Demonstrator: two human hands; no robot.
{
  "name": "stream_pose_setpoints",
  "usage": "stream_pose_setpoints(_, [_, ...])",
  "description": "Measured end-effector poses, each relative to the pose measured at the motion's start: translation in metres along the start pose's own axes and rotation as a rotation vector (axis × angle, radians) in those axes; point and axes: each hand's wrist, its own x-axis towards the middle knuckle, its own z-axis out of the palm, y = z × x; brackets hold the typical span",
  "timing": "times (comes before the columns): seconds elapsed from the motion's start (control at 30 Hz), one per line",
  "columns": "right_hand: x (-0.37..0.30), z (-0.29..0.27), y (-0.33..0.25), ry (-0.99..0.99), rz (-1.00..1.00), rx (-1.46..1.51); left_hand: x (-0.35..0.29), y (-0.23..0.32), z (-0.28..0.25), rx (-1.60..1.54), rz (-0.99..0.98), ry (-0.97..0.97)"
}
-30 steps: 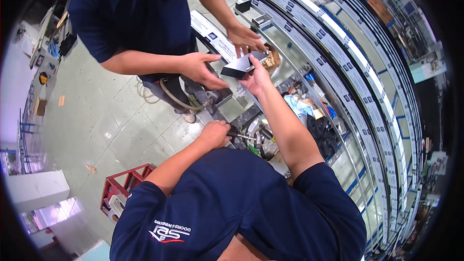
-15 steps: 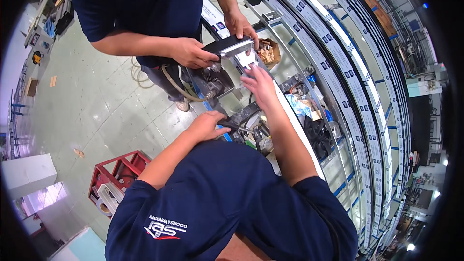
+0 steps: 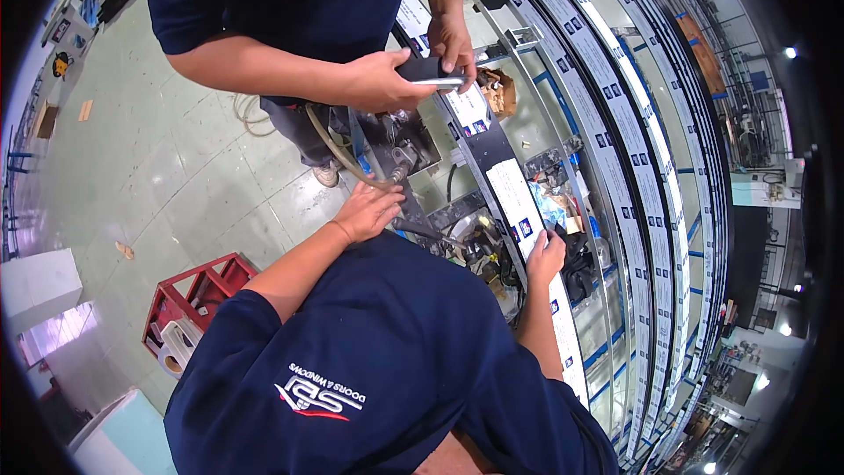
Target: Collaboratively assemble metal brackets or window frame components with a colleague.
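Observation:
My right hand (image 3: 547, 257) grips the edge of a long dark profile covered with white printed film (image 3: 514, 202), its fingers on the right side. Across from it, my left hand (image 3: 371, 208) lies with fingers stretched out beside the metal coupling (image 3: 398, 176) of a beige air hose (image 3: 330, 136). A black rod-like handle (image 3: 420, 229) lies just below those fingers, partly hidden by my shirt. Opposite me, a co-worker's two hands (image 3: 387, 79) hold a short black piece with a shiny metal edge (image 3: 435, 79) over the far end of the profile.
Under the profile, a rack holds tools and cables (image 3: 479, 242), a black bag (image 3: 578, 268) and a cardboard box of scraps (image 3: 498, 92). Several long film-wrapped profiles (image 3: 607, 132) run along the right. A red metal frame (image 3: 189, 295) stands on the floor at left.
My right hand has moved from near the co-worker's piece back onto the film-covered profile. My left hand has shifted slightly up toward the hose coupling. The co-worker has turned the black piece.

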Motion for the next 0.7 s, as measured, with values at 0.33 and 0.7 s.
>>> stream_pose_setpoints(0.33, [0.002,-0.009,-0.024,-0.014,0.044,0.031,0.022,-0.043,-0.005,0.248,0.197,-0.218])
stream_pose_setpoints(0.7, [0.001,-0.007,-0.02,-0.032,0.052,0.002,0.019,-0.073,0.018,0.138,0.256,-0.212])
